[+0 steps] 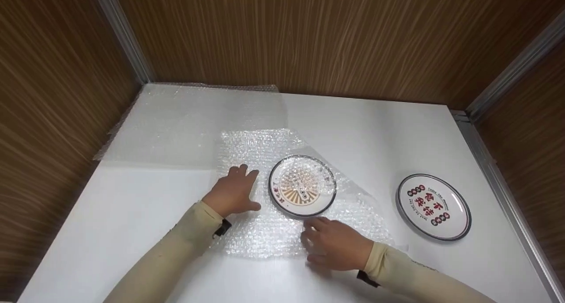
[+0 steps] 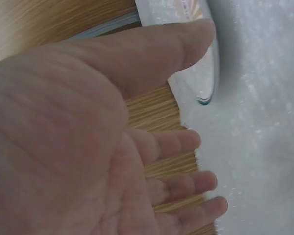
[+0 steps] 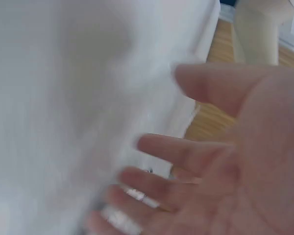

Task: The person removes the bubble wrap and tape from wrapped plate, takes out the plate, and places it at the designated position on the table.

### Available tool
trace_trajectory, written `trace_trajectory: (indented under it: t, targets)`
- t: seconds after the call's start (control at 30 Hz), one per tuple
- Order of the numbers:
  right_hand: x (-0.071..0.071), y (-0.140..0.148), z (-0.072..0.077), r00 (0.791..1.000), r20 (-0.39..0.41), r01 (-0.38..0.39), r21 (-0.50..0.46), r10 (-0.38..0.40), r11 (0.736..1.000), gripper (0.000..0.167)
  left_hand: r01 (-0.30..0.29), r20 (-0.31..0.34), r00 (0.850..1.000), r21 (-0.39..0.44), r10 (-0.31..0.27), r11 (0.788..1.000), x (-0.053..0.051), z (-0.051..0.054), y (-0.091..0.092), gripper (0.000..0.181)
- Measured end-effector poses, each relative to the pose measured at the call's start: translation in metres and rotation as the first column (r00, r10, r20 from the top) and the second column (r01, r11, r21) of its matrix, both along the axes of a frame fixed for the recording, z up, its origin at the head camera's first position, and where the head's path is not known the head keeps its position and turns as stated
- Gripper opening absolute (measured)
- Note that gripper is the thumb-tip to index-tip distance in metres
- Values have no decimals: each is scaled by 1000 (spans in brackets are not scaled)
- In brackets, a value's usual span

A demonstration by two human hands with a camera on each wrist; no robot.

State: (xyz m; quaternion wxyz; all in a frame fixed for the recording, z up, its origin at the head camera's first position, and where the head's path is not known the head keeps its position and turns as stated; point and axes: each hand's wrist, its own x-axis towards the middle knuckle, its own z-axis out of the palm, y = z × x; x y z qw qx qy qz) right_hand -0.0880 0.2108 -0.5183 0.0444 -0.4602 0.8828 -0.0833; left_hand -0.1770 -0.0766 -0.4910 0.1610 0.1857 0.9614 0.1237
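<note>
A round white plate [image 1: 295,199] with a dark rim and a sunburst print lies on a sheet of bubble wrap [image 1: 260,243]. A clear fold of the wrap covers the plate's upper part. To the left of the plate, my left hand [image 1: 231,192] is over the wrap with fingers spread, holding nothing. My right hand [image 1: 337,245] is just below the plate's near edge, over the wrap's lower border. In the right wrist view its fingers [image 3: 176,149] look loosely extended and slightly blurred, with nothing gripped; whether they touch the wrap I cannot tell.
Another white plate [image 1: 435,206] with red lettering and a dark rim lies at the right on the white table [image 1: 348,122]. Flat sheets of bubble wrap [image 1: 176,131] cover the back left corner. Wood-grain panels [image 1: 282,38] enclose the back and sides.
</note>
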Motion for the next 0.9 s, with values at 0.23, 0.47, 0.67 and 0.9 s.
trace_trajectory:
  t: [0.23,0.47,0.67,0.9]
  targets:
    - [3,5,-4,999,-39,-22,36,23,999,39,-64,102,993,32,61,997,4,-19,1,104]
    - [3,8,-13,990,-135,-49,22,51,999,43,-73,117,991,40,68,997,4,-24,3,104]
    - [3,11,-3,988,-114,-97,109,109,989,60,-95,104,990,7,93,995,4,-29,8,106]
    - [-15,11,22,993,98,65,7,-65,998,34,-102,120,987,-15,103,995,5,-25,15,105]
